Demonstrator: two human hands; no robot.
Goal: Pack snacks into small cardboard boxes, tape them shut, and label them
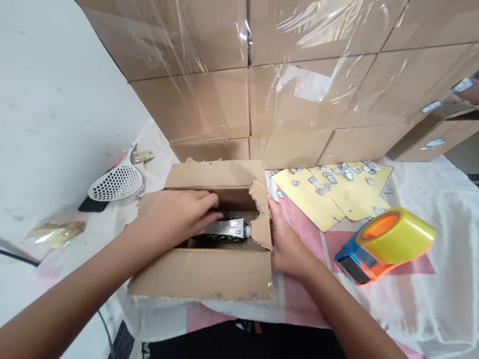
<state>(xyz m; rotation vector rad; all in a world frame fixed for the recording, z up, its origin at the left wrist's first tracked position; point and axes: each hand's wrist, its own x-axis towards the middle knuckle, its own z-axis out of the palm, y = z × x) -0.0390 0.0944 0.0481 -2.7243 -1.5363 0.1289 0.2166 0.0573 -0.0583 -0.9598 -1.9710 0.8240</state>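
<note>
The left hand point(178, 213) reaches over the left side of the open cardboard box point(205, 274), its fingers partly curled beside the near end of a silver tube point(229, 228); whether they grip it I cannot tell. The tube lies inside the box, just right of those fingertips, its long axis running roughly left to right, cap end toward the box's torn right flap point(262, 223). The left hand is nearer it. The right hand point(286, 240), partly open, rests against the box's right side; its grip is unclear. Right of the box sits a tape dispenser point(393, 242).
</note>
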